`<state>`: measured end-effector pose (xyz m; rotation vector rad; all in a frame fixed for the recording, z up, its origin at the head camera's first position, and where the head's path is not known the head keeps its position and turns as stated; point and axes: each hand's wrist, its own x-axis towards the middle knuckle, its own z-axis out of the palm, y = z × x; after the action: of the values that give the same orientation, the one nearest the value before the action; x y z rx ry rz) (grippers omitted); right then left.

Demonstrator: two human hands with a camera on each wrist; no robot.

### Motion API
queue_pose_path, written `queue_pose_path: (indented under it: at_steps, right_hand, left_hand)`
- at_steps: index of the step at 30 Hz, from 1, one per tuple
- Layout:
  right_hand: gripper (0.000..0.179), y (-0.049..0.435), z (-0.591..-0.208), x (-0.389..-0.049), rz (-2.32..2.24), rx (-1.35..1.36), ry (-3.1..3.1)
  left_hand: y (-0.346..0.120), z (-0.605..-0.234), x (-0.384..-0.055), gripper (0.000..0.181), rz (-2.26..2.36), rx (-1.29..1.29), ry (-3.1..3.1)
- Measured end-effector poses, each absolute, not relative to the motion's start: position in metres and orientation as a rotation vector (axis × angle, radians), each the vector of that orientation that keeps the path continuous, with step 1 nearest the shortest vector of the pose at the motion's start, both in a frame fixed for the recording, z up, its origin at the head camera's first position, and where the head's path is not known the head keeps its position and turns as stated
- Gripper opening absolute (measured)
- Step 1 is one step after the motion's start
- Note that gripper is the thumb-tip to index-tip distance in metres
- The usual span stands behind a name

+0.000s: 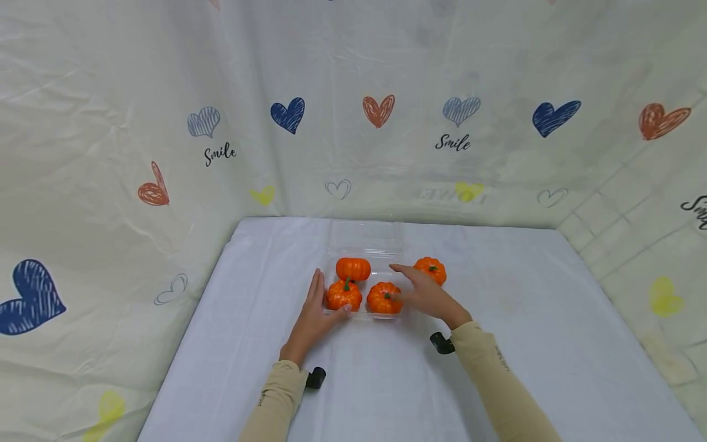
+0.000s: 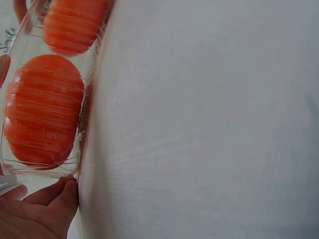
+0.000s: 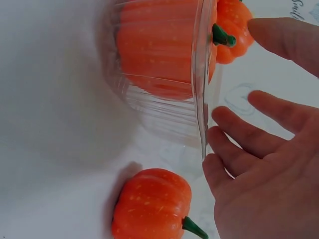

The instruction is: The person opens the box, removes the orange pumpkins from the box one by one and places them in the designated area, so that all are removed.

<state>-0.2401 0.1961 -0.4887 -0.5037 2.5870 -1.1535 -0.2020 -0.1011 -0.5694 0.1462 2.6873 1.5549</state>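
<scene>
A clear plastic clamshell box stands on the table with its lid folded back. Inside are three small orange toy pumpkins: one at the back left, one at the front left and one at the front right. My left hand rests along the box's left side, fingers straight, thumb near the front corner. Fingers spread, my right hand is over the right side, its fingertips close to the rim, holding nothing. Another pumpkin lies outside, right of the box.
A white cloth covers the table. Behind it hangs a pale curtain printed with hearts and "Smile". Both wrists carry small black cameras, the left one and the right one, low over the cloth.
</scene>
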Motion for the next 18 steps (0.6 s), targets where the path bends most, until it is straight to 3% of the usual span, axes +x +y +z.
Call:
queue_pose_path:
  at_steps: [18]
  right_hand:
    - [0.062,0.182,-0.493,-0.243,-0.737,-0.679,2.675]
  left_hand:
    - [-0.101,-0.568,-0.199,0.116,1.568,0.159,2.672]
